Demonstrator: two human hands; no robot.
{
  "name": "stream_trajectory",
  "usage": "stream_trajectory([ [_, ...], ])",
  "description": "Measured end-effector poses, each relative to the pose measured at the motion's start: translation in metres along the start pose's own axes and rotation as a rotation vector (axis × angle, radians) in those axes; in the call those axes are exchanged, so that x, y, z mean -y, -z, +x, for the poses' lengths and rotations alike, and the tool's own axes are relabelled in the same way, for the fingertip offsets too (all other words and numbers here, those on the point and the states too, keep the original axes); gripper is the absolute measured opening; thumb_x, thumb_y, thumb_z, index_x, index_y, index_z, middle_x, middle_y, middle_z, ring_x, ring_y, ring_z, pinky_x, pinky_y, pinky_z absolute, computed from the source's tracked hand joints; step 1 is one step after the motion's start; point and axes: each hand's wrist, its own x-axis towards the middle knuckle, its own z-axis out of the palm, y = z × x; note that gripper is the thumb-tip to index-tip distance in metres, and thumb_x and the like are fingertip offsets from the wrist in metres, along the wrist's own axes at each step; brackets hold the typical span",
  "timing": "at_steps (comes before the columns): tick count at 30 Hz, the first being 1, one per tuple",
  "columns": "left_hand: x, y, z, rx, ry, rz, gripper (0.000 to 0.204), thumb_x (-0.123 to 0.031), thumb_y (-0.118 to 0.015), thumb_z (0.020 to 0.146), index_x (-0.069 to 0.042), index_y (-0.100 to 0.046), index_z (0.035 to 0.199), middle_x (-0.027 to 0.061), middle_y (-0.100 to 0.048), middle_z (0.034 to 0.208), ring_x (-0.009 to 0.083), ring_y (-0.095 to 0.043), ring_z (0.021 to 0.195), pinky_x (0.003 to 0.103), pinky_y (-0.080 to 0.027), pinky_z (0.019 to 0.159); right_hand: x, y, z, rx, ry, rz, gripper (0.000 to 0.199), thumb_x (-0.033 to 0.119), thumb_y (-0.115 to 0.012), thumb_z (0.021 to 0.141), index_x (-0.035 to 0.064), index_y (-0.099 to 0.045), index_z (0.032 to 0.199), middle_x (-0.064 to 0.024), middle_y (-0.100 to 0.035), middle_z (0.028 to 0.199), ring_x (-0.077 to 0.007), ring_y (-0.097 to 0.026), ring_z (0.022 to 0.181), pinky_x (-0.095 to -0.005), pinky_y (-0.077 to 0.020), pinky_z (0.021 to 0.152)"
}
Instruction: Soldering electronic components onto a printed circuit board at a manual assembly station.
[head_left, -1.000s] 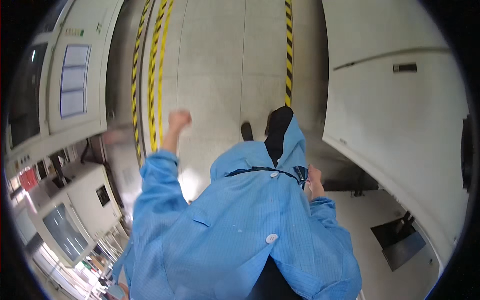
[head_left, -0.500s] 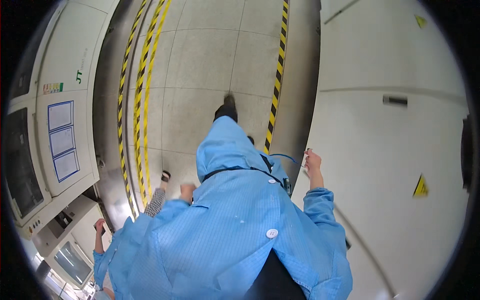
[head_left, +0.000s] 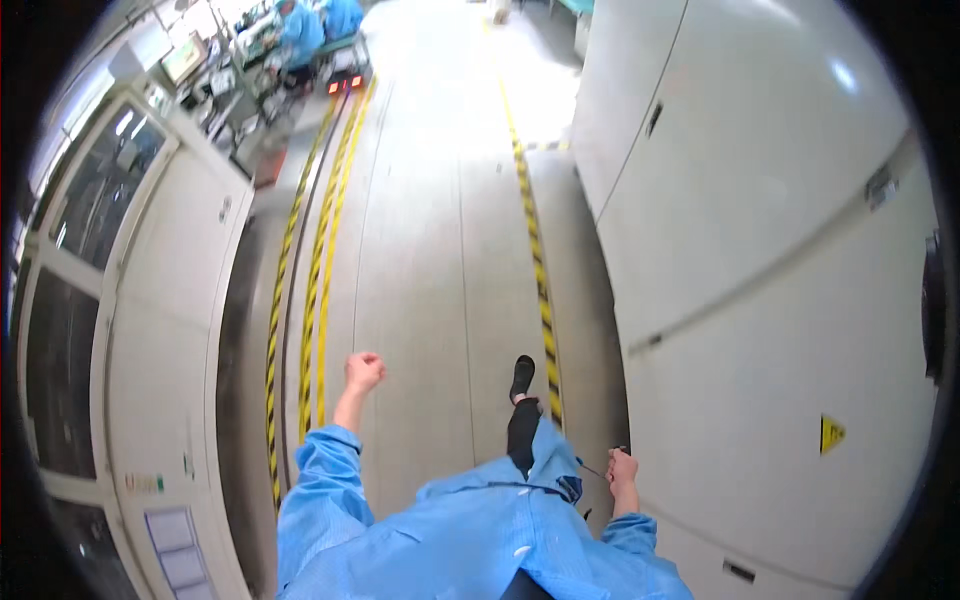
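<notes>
My left hand swings out ahead over the walkway, its fingers curled into a loose fist with nothing visible in it. Low at my right side, my right hand is closed round a small dark thing, whose tip shows above the fingers; its kind I cannot make out. A thin cord runs between that hand and the waist of my blue work coat. One dark shoe is stepping forward on the floor.
Tall white machine cabinets line the right side, and a white machine with dark windows stands on the left. Yellow-black floor tape edges the grey walkway. Far left, people in blue coats sit at benches near a red-lit display.
My view has tipped up and moved forward along the walkway. My left hand has swung forward; my right stays low at my side. The other person at my left has gone from view.
</notes>
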Motion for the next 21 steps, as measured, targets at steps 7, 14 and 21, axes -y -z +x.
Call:
stream_trajectory([
  [7,-0.2,-0.057,0.25,0.149,-0.115,-0.054,0.009,-0.004,-0.057,0.078,-0.001,-0.065,0.078,0.0072,-0.064,0.064,0.014,-0.06,0.055,0.03,-0.048,0.049,0.333,-0.205,0.157,0.214,0.211,0.136,0.017,0.017,-0.051,0.09,0.0056,-0.063,0.086,0.0025,-0.045,0.054,-0.0073,-0.037,0.041,-0.0227,-0.0261,0.034],
  [14,-0.172,-0.123,0.415,0.203,0.466,-0.46,0.012,-0.006,-0.056,0.086,0.003,-0.061,0.092,0.0143,-0.066,0.076,0.0216,-0.065,0.061,0.034,-0.055,0.053,0.616,-0.431,0.298,0.395,0.438,-0.189,0.019,0.02,-0.055,0.09,0.004,-0.065,0.09,0.0025,-0.05,0.057,-0.0058,-0.041,0.046,-0.0207,-0.0291,0.039],
  [21,-0.428,-0.147,0.753,0.35,0.3,-0.354,0.01,0.0,-0.057,0.08,0.005,-0.06,0.089,0.0157,-0.065,0.076,0.0224,-0.066,0.065,0.033,-0.057,0.058,0.822,-0.599,0.385,0.329,0.528,-0.191,0.021,0.021,-0.057,0.09,0.003,-0.067,0.084,0.0024,-0.053,0.059,-0.0054,-0.045,0.051,-0.0219,-0.0331,0.046],
])
